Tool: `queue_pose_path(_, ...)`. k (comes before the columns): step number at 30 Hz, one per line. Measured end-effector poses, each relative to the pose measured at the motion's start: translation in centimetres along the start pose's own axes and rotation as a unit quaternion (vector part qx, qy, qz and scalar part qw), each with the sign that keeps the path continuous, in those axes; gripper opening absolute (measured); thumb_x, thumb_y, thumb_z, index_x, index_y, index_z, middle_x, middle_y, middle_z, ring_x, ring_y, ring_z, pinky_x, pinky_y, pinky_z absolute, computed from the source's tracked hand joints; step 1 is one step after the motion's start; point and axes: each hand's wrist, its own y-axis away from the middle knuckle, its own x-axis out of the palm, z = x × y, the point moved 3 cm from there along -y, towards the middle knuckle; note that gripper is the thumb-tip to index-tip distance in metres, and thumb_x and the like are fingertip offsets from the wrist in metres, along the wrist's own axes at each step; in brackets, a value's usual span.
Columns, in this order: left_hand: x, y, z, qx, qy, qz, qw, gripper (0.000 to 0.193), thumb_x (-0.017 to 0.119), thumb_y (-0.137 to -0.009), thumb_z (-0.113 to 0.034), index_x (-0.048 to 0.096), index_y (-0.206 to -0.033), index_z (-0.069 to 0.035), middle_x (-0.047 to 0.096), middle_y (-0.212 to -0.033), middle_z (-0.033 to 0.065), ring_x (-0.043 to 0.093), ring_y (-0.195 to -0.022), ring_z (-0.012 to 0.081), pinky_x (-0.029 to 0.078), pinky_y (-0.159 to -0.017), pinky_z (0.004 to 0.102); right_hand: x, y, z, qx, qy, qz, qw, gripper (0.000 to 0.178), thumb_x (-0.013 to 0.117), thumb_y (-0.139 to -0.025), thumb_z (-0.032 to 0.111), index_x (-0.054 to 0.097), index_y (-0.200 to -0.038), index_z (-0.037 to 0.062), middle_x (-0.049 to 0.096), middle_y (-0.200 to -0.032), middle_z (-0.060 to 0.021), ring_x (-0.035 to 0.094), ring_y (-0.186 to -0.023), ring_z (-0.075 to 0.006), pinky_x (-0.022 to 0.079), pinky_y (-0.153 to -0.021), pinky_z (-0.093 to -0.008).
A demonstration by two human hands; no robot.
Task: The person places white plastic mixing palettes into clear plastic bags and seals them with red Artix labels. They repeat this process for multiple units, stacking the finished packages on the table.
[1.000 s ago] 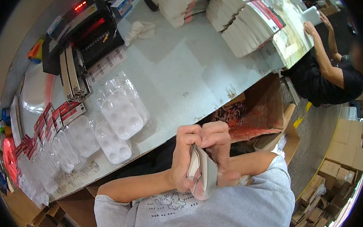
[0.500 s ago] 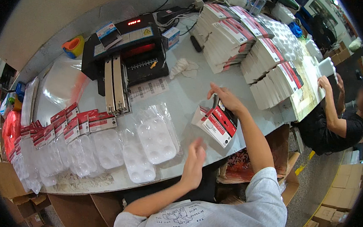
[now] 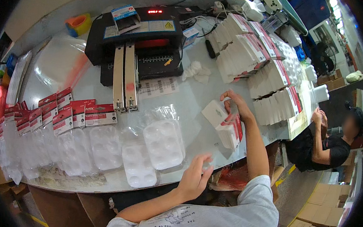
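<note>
My right hand (image 3: 239, 108) is closed around the upper end of a small stack of folded red, black and white cards (image 3: 230, 133), which rests on the table. One card (image 3: 214, 114) leans out at its left, white side showing a hang hole. My left hand (image 3: 194, 178) hovers by the table's front edge, fingers loosely curled and apart, holding nothing. To its left lie white plastic paint palettes (image 3: 163, 143) in clear bags. Further left, a row of bagged palettes (image 3: 77, 151) wears red header cards (image 3: 101, 115).
A black machine (image 3: 142, 40) with a lit red display and two metal rails stands at the back. Behind my right hand rise tall stacks of cards (image 3: 251, 55). Crumpled tissue (image 3: 196, 71), clear bags (image 3: 60, 64) and a tape roll (image 3: 78, 24) lie around. A co-worker (image 3: 329, 139) sits at right.
The view has shifted. My right hand has turned the card stack, so white edges and a white card side now show instead of the printed front. My left hand stays near the front edge.
</note>
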Motion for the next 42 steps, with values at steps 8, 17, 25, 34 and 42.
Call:
queue_pose_path(8, 2.7, -12.6, 0.5, 0.004, -0.132, -0.195, 0.972, 0.052, 0.056, -0.088, -0.029, 0.037, -0.12, 0.007, 0.046, -0.114, 0.0225, 0.052, -0.102, 0.0328, 0.045, -0.083, 0.0401, -1.9, 3.6, -2.4, -0.024, -0.266, 0.02, 0.964, 0.051, 0.037, -0.092, 0.054, 0.052, -0.093, 0.0058, 0.038, -0.043, 0.0001, 0.031, -0.032, -0.0088, 0.022, -0.031, -0.021)
queue_pose_path(17, 5.5, -17.4, 2.6, -0.107, -0.168, -0.13, 0.971, 0.043, 0.058, -0.083, -0.039, 0.055, -0.091, 0.003, 0.062, -0.084, 0.0213, 0.061, -0.082, 0.0368, 0.047, -0.071, 0.0433, -0.4, 5.8, -4.5, -0.027, -0.342, 0.036, 0.938, 0.039, 0.044, -0.09, 0.046, 0.056, -0.092, 0.0088, 0.045, -0.054, 0.0012, 0.04, -0.043, -0.0094, 0.032, -0.04, -0.0225)
queue_pose_path(25, -7.3, -5.9, -2.5, -0.003, 0.135, -0.258, 0.957, 0.013, 0.053, -0.091, -0.011, 0.049, -0.1, -0.002, 0.063, -0.083, 0.0065, 0.055, -0.07, 0.009, 0.043, -0.062, 0.0254, 0.5, -0.6, -1.5, -0.115, 0.161, -0.167, 0.966, 0.053, 0.045, -0.089, 0.05, 0.059, -0.089, -0.0005, 0.062, -0.077, -0.0152, 0.061, -0.07, -0.0266, 0.046, -0.066, -0.0345)
queue_pose_path(34, -11.3, 1.7, -1.6, -0.041, 0.372, -0.258, 0.891, 0.019, 0.054, -0.09, -0.002, 0.043, -0.105, -0.004, 0.064, -0.098, 0.0088, 0.059, -0.085, 0.0099, 0.044, -0.073, 0.0193, 6.3, 1.8, 7.1, -0.197, 0.464, -0.274, 0.819, 0.044, 0.059, -0.085, 0.037, 0.054, -0.109, 0.0013, 0.054, -0.121, -0.0186, 0.051, -0.111, -0.0358, 0.039, -0.091, -0.0433)
queue_pose_path(42, -9.6, 5.5, -1.6, -0.087, 0.109, -0.252, 0.958, 0.013, 0.063, -0.085, -0.003, 0.054, -0.093, 0.001, 0.064, -0.078, 0.0039, 0.056, -0.069, 0.0052, 0.043, -0.058, 0.0187, 20.3, 13.4, 6.5, -0.134, 0.089, 0.014, 0.987, 0.047, 0.072, -0.077, 0.023, 0.054, -0.114, 0.0005, 0.063, -0.099, -0.0124, 0.06, -0.088, -0.0202, 0.047, -0.078, -0.0314)
